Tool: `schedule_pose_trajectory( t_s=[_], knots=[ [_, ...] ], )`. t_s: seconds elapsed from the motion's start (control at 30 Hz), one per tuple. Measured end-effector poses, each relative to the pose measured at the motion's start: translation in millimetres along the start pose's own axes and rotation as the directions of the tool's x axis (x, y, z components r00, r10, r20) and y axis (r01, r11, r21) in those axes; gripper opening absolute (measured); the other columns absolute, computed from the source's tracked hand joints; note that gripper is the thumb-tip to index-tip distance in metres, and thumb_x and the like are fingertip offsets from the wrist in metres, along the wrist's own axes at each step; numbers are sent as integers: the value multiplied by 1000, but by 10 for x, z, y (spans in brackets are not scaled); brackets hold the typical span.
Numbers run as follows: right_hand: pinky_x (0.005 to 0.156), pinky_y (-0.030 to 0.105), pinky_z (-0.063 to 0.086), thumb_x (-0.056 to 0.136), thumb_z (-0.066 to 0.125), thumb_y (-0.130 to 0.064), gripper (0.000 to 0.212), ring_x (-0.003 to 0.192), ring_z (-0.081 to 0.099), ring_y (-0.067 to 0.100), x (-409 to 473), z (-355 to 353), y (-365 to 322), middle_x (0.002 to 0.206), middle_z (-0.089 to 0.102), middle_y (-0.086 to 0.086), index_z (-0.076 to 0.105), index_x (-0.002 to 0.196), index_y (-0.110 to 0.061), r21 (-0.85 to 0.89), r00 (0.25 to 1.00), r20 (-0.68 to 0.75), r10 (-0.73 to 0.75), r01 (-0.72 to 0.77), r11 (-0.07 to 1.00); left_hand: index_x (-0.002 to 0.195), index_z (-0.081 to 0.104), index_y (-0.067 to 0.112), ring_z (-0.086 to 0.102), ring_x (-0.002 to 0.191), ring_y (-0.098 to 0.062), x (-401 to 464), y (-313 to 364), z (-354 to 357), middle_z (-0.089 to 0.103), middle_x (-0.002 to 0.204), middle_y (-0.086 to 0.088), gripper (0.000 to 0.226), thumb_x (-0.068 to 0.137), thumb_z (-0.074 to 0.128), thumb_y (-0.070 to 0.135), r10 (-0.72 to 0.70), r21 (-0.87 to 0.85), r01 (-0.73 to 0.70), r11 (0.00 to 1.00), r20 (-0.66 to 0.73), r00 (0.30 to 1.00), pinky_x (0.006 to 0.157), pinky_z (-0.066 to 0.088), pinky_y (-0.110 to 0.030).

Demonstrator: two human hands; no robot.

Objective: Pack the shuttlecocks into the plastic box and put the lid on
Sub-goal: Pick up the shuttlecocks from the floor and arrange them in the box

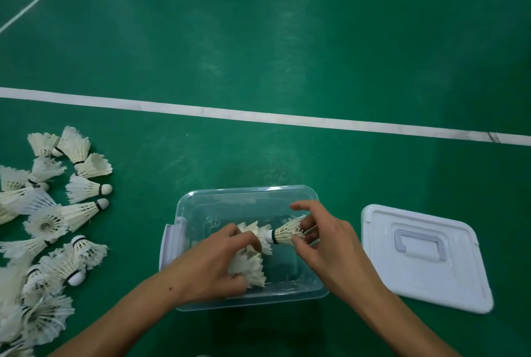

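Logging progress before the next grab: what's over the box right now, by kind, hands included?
Clear plastic box: 1
Shuttlecock stack in left hand grip: 1 stack, individual count unclear
Single shuttlecock pinched by right hand: 1
Hands: 2
Total: 5 items, counting the stack as one

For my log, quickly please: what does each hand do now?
Left hand: grips a bunch of shuttlecocks inside the plastic box.
Right hand: pinches a single shuttlecock by its feathers.
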State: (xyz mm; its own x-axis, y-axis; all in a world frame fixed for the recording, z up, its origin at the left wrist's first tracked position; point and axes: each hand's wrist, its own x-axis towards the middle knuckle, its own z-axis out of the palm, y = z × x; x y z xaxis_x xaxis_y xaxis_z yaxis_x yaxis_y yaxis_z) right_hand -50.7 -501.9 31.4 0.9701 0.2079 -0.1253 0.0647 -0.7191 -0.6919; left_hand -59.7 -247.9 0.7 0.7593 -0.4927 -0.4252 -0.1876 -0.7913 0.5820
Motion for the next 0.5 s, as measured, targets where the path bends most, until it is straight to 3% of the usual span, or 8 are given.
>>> schedule_pose_trajectory(
  t_s=[0.13, 0.27, 0.5],
  knots=[
    [82, 29, 57, 94, 73, -25, 50, 87, 64, 4, -18, 2, -14, 97, 61, -20, 49, 135, -43, -66, 1000, -11, 1, -2, 998, 133, 40, 60, 57, 105, -10, 191, -42, 22, 52, 117, 18, 63, 78, 71, 57, -20, 154, 6, 988, 90, 996, 88, 55, -35],
    [78, 26, 55, 95, 71, -26, 51, 84, 63, 5, -22, 20, -28, 93, 62, -15, 47, 136, -42, -150, 1000, 1, -11, 11, 989, 145, 35, 63, 61, 107, -17, 340, -40, -48, 61, 119, 9, 73, 81, 69, 52, -7, 387, -76, 919, 208, 978, 75, 46, -34],
    [78, 39, 58, 93, 69, -23, 50, 92, 68, 17, -29, 190, -76, 104, 71, -9, 44, 133, -39, -302, 992, 124, -3, 41, 952, 142, 39, 62, 61, 106, -17, 300, -50, -78, 61, 117, 11, 71, 79, 70, 53, -24, 365, -54, 930, 208, 978, 76, 48, -35]
  ],
)
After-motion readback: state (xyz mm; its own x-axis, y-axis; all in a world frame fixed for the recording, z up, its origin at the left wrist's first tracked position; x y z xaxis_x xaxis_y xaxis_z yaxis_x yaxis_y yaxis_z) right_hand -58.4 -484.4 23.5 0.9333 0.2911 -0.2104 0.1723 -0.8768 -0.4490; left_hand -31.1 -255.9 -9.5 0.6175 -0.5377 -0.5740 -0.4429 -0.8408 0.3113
